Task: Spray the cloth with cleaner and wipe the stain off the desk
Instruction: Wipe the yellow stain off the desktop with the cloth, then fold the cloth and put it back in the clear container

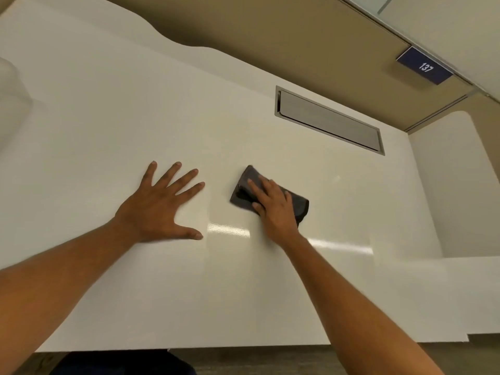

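A folded dark grey cloth [244, 194] lies on the white desk [108, 125], near its middle. My right hand [273, 205] presses flat on top of the cloth, fingers spread over it and covering its middle. My left hand [162, 205] rests palm down on the bare desk to the left of the cloth, fingers spread wide, holding nothing. No stain shows on the glossy surface around the cloth. No spray bottle is in view.
A grey metal cable flap [328, 120] is set into the desk behind the cloth. A tan partition wall [270, 36] runs along the back, bearing a dark sign reading 137 [424, 66]. A white side panel [454, 185] closes the right.
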Available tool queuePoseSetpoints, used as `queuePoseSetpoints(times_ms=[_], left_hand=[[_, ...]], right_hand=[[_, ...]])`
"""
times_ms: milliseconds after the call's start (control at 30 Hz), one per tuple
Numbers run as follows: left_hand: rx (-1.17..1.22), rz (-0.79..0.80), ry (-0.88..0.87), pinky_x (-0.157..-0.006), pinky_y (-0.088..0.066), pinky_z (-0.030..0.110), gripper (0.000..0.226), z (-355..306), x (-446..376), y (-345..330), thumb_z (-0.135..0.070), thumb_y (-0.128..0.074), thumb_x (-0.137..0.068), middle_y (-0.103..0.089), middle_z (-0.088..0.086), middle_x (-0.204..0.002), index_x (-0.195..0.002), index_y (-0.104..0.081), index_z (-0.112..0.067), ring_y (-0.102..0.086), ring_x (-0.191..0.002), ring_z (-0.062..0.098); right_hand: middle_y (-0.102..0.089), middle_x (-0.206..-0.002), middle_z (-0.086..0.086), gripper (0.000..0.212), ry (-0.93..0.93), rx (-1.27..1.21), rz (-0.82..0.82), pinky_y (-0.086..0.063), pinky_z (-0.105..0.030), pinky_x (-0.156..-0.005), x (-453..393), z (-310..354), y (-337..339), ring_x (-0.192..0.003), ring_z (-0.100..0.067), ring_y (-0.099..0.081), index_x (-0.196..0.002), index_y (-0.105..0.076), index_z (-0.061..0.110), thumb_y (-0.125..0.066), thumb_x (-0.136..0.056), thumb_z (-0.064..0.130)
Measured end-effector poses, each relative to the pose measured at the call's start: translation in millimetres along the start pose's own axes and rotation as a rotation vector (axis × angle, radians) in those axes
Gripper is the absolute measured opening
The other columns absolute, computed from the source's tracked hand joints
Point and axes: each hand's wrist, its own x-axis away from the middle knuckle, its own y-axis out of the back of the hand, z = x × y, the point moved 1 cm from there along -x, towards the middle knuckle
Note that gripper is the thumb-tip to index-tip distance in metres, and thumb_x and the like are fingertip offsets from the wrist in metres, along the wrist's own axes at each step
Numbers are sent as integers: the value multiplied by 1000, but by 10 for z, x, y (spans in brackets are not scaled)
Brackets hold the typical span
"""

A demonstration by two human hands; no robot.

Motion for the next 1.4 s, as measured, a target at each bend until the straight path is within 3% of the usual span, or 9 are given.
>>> queuePoseSetpoints(times_ms=[333,433,567,800,967,1067,1133,1300,1400], left_hand=[[19,32,-4,-129,6,70,122,-12,-8,-11,-109,-19,-72,6,-8,-180,-169,-1,-39,12,-167,27],[52,36,-6,-129,6,70,112,-4,18,-10,-103,-20,-80,5,-8,-181,-169,-4,-39,12,-167,28],[62,-58,-24,-129,-5,72,88,27,52,-37,-85,-22,-96,-17,-2,-180,-167,-25,-34,-9,-167,32],[21,-130,-74,-128,-10,73,74,24,88,-80,-68,-29,-103,-44,6,-168,-158,-47,-22,-34,-158,36],[22,-206,-70,-125,-18,72,62,1,104,-64,-58,-38,-105,-55,8,-159,-148,-59,-19,-46,-150,37],[206,-241,-94,-122,-35,60,53,-60,99,19,-53,-43,-101,-64,6,-147,-132,-70,-19,-54,-142,34],[419,-191,-55,-115,-45,47,47,-136,77,169,-49,-47,-97,-66,-1,-141,-125,-73,-22,-54,-139,24],[903,92,122,-114,-49,35,52,-447,-69,611,-25,-53,-84,-65,-11,-144,-132,-70,-31,-58,-132,10],[1140,208,153,-115,-45,30,55,-681,-214,782,-17,-51,-88,-65,-7,-149,-139,-67,-29,-56,-138,7]], right_hand=[[-12,-174,7,56,-6,-20,71,0,-55,-128,1223,585,-273,-161,-21,0,-161,-19,47,-40,-111,36],[-32,-167,2,48,-100,-55,21,-18,-55,-127,1209,805,-157,-156,-27,-19,-155,-42,39,-40,-108,48],[-63,-127,0,49,-244,-21,-167,-50,-42,-98,1159,1180,-117,-116,-24,-54,-126,-69,21,-56,-96,58],[-68,-99,1,38,-262,150,-139,-55,-38,-74,1081,1355,-159,-92,-23,-57,-101,-72,17,-72,-86,51],[-58,-67,2,19,-247,198,-127,-47,-36,-53,961,1330,-112,-66,-17,-48,-66,-62,14,-72,-80,23],[-55,-67,4,27,-299,5,-123,-35,-31,-50,922,1265,65,-64,-19,-50,-64,-54,15,-67,-84,28],[-62,-70,2,26,-375,-155,-111,-43,-34,-53,954,1173,288,-65,-21,-57,-69,-59,14,-65,-85,34],[-78,-81,-5,12,-460,-765,-96,-58,-31,-69,1036,830,1069,-77,-18,-74,-86,-83,19,-71,-86,19],[-79,-91,-13,23,-388,-1155,-9,-63,-35,-83,981,696,1439,-86,-21,-74,-90,-81,5,-59,-96,5]])
